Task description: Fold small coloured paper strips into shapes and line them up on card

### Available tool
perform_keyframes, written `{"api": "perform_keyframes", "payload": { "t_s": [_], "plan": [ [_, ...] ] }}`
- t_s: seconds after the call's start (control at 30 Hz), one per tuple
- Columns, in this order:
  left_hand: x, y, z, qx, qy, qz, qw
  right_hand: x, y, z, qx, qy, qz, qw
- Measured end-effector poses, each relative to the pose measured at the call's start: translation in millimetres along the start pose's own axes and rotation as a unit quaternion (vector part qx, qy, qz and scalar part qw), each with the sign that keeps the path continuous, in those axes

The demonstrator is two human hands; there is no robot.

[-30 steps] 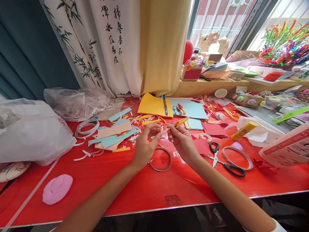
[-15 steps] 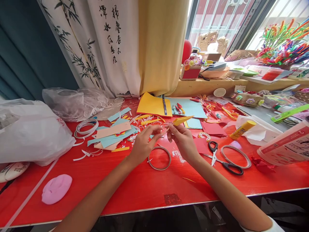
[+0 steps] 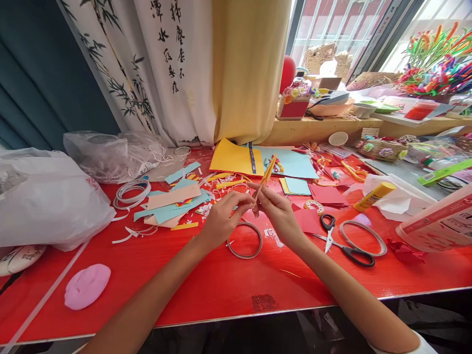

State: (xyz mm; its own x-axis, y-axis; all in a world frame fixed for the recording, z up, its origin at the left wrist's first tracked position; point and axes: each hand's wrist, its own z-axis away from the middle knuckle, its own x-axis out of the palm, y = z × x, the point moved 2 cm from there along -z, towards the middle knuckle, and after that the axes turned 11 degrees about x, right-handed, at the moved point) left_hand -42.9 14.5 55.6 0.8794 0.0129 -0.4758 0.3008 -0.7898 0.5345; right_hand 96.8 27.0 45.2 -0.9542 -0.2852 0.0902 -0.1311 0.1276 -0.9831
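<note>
Both hands meet above the red table (image 3: pixel 206 290). A narrow folded piece of yellow paper (image 3: pixel 269 170) points up and away between them, its far end split into layers. My right hand (image 3: pixel 277 212) is closed, thumb and fingers pinching the paper's lower part. Close beside it, my left hand (image 3: pixel 225 216) is closed too, its fingertips pinching the near end; fingers hide part of the fold. Below the hands lies a tape ring (image 3: pixel 245 256). To the right are black-handled scissors (image 3: pixel 328 241).
Paper strips (image 3: pixel 173 199) and scraps lie left of the hands. Beyond are a yellow sheet (image 3: pixel 234 157) and light blue paper (image 3: pixel 297 160). A glue stick (image 3: pixel 374 196) and another tape ring (image 3: pixel 363 238) are at right, pink clay (image 3: pixel 87 286) at left.
The folded yellow paper has turned from pointing right to pointing upward and away, showing its edges. Both hands still hold it in nearly the same place.
</note>
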Motion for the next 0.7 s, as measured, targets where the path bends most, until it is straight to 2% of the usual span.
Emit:
{"api": "perform_keyframes", "payload": {
  "t_s": [0.2, 0.33, 0.5, 0.7],
  "plan": [
    [-0.8, -0.2, -1.3, -0.061, 0.016, 0.063, 0.996, -0.5, 0.9, -0.2, 0.006, 0.014, 0.016, 1.000],
    [0.3, -2.7, -1.3, -0.101, 0.032, 0.110, 0.988, 0.2, 0.9, -0.2, 0.021, 0.016, -0.023, 0.999],
    [0.2, -2.6, -2.9, -0.120, 0.038, 0.165, 0.978, -0.4, 0.1, -0.2, 0.031, 0.022, -0.060, 0.997],
    [3.8, -4.5, -2.7, -0.155, 0.050, 0.226, 0.960, -5.3, -4.0, -0.8, 0.006, 0.068, -0.046, 0.997]
  ]
}}
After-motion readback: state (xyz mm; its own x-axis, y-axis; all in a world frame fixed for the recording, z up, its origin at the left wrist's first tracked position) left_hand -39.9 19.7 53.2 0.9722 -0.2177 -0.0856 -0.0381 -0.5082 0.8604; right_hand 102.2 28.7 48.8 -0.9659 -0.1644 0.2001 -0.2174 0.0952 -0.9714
